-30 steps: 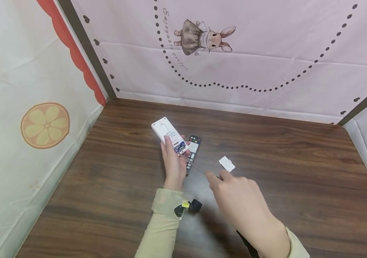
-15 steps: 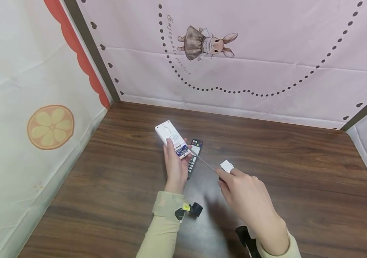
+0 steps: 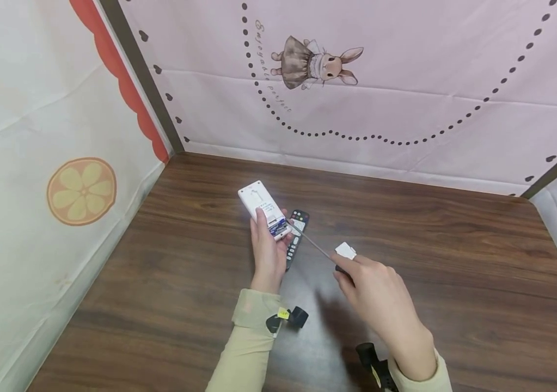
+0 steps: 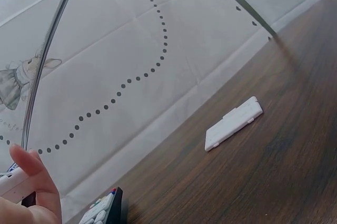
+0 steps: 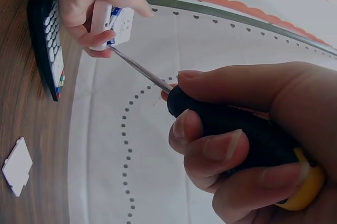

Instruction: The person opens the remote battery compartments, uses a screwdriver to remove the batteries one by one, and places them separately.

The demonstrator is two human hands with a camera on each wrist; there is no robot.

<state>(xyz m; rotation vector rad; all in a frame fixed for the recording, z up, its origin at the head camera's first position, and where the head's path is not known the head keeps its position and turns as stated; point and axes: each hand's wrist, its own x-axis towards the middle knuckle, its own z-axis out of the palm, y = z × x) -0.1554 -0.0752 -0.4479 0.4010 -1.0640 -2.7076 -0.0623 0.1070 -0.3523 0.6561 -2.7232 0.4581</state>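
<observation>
My left hand (image 3: pixel 267 256) grips a white remote control (image 3: pixel 257 199) back side up, thumb along its edge. At its near end the battery compartment (image 3: pixel 278 226) lies uncovered, with blue batteries inside. In my right hand (image 3: pixel 381 291) is a screwdriver (image 5: pixel 226 129) with a black and yellow handle. Its thin metal shaft (image 3: pixel 311 243) slants toward the remote, and the tip is right at the compartment's side edge. The white battery cover (image 4: pixel 233 124) lies on the table, partly hidden behind my right fingers in the head view.
A black remote control (image 3: pixel 292 255) with pale buttons lies on the wooden table (image 3: pixel 454 261), partly under my left hand. Behind the table hangs a pink printed cloth (image 3: pixel 405 65), and a pale cloth (image 3: pixel 23 218) hangs on the left.
The screwdriver tip has moved from the near end of the compartment to its right side edge. My right hand has shifted slightly right, now overlapping the battery cover in the head view.
</observation>
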